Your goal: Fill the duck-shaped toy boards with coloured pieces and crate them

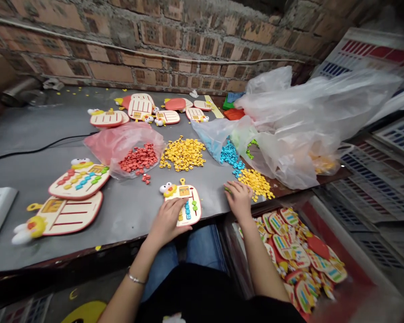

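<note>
My left hand [167,219] is closed on the near left edge of a cream duck-headed toy board [192,193], which lies flat on the table. Blue and green beads sit in the board's slots, and some yellow ones show beside my fingers; my hand covers its left part. To the right, my right hand [239,199] rests low over the tabletop, its fingers curled round a small green bead [227,190]. Just beyond that hand is a small heap of yellow beads [257,183], with blue beads [229,152] spilling from a bag behind.
Red beads [139,158] lie in a pink bag beside a yellow bead pile [184,154]. Boards are stacked at left [77,211] and along the back [139,107]. Plastic bags [289,112] crowd the right. A crate [360,273] of filled boards stands below the table's right edge.
</note>
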Demonstrator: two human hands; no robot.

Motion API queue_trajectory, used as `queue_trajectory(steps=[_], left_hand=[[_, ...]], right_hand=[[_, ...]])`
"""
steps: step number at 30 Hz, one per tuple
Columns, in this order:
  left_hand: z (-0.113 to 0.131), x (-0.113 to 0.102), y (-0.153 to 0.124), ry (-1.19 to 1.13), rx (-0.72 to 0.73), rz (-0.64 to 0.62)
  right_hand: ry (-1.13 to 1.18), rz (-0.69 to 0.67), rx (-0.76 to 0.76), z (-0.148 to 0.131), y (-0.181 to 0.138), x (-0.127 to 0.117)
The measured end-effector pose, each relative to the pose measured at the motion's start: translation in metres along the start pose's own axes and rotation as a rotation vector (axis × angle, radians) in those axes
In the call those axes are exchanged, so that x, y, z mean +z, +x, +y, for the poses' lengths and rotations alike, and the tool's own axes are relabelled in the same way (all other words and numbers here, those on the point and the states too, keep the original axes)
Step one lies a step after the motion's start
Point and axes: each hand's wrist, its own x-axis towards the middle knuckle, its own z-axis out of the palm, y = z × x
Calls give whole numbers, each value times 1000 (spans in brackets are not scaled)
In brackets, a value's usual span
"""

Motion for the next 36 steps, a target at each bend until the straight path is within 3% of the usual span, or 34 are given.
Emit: queue_trajectory(steps=[4, 9, 13, 16, 21, 26, 29, 32, 36], left_hand=[[2, -2, 0, -11, -12, 7], [1, -1, 0, -9, 3, 8], [-1, 1, 0, 15, 8, 20], [-2, 3, -1, 28, 11, 33], [-2, 1, 0, 24, -4, 19], [-3, 2, -1, 4, -7, 7], [-4, 3, -1, 5, -11, 15], [-2, 2, -1, -2, -11, 16], [0, -1, 0, -6, -2, 21]], right_hand=[[27, 7, 24, 12, 6, 5], [414, -49, -50, -41, 22, 23], [346, -206, -162, -81, 31, 50], [298, -212, -172, -91, 30, 58], [405, -224, -221, -68, 16, 30], [163, 34, -3, 7, 11, 4], [50, -73, 30, 41, 11, 4], [67, -64, 17, 40, 16, 6], [304, 26, -19, -8, 25, 13]])
